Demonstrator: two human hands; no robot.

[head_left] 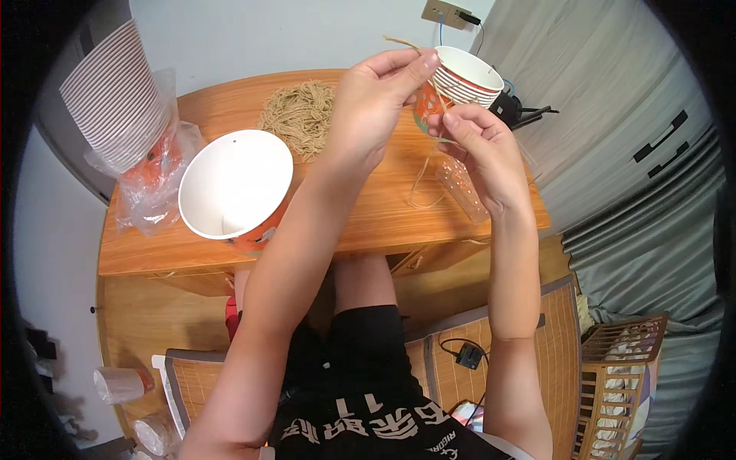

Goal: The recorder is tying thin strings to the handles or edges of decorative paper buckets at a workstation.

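A piece of tan twine (443, 98) is stretched between my two hands above the far right part of the table. My left hand (387, 88) pinches it near its upper end, and a short tail sticks out to the left. Lower down, my right hand (484, 142) pinches the same twine between thumb and fingers. Its loose length (414, 192) hangs in a curve toward the tabletop. Behind my hands stands a stack of white-lined paper buckets (471, 69), partly covered by them. A heap of cut twine (303, 115) lies left of my left wrist.
One large paper bucket (238, 180) stands open on the wooden table (368, 215). At the left leans a tall stack of buckets (115, 100) in clear plastic. A clear plastic container (464, 188) lies beside my right wrist. A wooden crib-like frame (621, 376) is at the lower right.
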